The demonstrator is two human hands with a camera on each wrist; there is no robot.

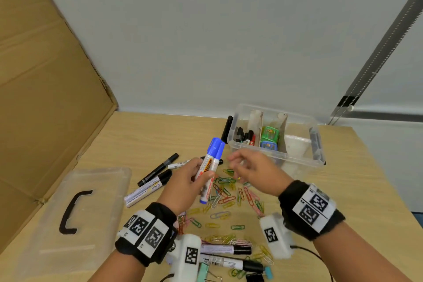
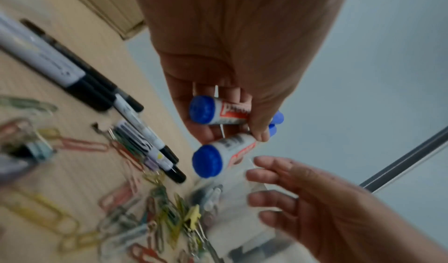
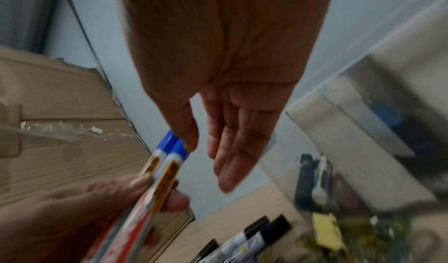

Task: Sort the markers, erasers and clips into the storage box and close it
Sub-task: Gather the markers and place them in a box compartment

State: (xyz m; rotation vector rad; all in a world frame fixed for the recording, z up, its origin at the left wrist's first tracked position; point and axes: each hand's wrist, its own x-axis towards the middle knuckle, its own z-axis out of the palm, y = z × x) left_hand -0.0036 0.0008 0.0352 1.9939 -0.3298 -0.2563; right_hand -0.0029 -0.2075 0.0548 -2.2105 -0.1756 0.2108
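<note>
My left hand [image 1: 192, 181] grips two blue-capped white markers [image 1: 211, 162] side by side, caps up, above the table; their blue ends [image 2: 206, 160] show in the left wrist view. My right hand [image 1: 249, 167] hovers just right of them, fingers straight and holding nothing [image 3: 230, 152]. The clear storage box [image 1: 295, 155] stands open behind, with black markers [image 1: 243, 136] in its left compartment and green and blue erasers [image 1: 270, 138] in the middle one. Several coloured paper clips [image 1: 229, 197] lie scattered under my hands. Black-capped markers [image 1: 158, 171] lie to the left.
The clear lid [image 1: 68, 213] with a black handle lies at the front left. A cardboard sheet [image 1: 45, 75] leans along the left side. Two more markers [image 1: 226, 249] and binder clips [image 1: 206, 270] lie near the front edge. A grey wall stands behind the table.
</note>
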